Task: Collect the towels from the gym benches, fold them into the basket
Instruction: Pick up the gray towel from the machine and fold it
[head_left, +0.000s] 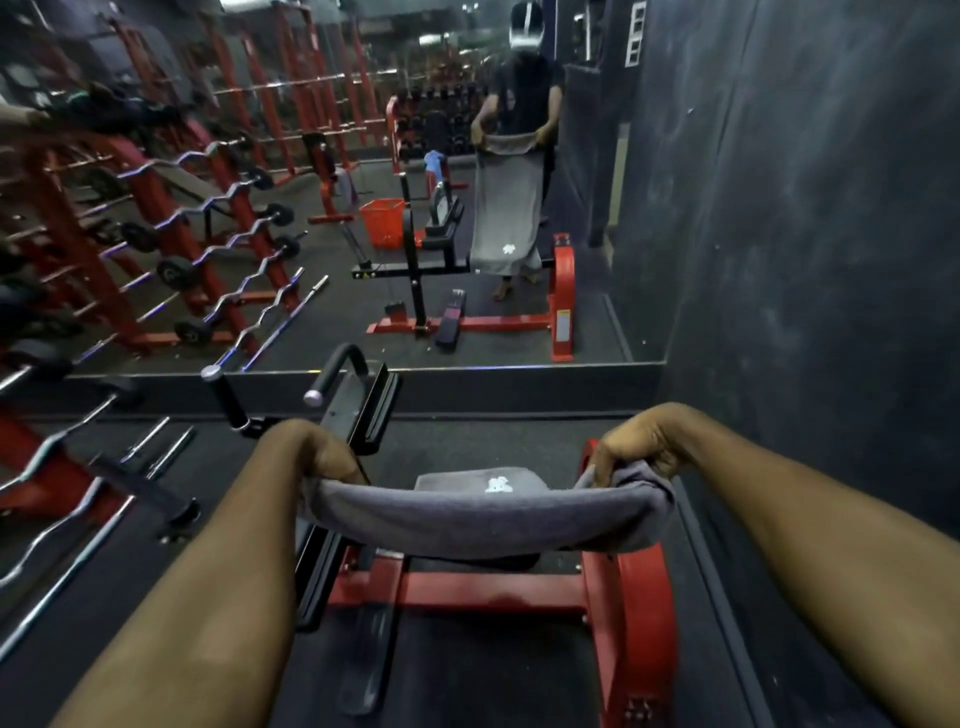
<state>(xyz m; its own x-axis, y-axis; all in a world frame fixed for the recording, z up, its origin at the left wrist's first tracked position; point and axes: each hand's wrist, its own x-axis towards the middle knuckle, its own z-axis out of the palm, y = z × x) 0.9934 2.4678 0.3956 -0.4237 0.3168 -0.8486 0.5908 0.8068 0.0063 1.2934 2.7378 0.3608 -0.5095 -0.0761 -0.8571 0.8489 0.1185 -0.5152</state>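
Observation:
A grey towel (483, 517) with a small white logo hangs stretched between my two hands, above a red and black gym machine (628, 587). My left hand (317, 454) grips the towel's left top corner. My right hand (636, 449) grips the right top corner, with cloth bunched over its fingers. In the wall mirror ahead, my reflection holds the same towel hanging full length. An orange basket (383, 222) shows in the mirror, on the floor behind the machine. A blue towel (434, 162) lies on a bench in the reflection.
A rack of curl bars (171, 244) and loose barbells fills the left side. A dark wall (805, 234) runs close along the right. The mirror's base ledge (467, 376) crosses just ahead. Black machine handles (337, 371) stick up in front of my left hand.

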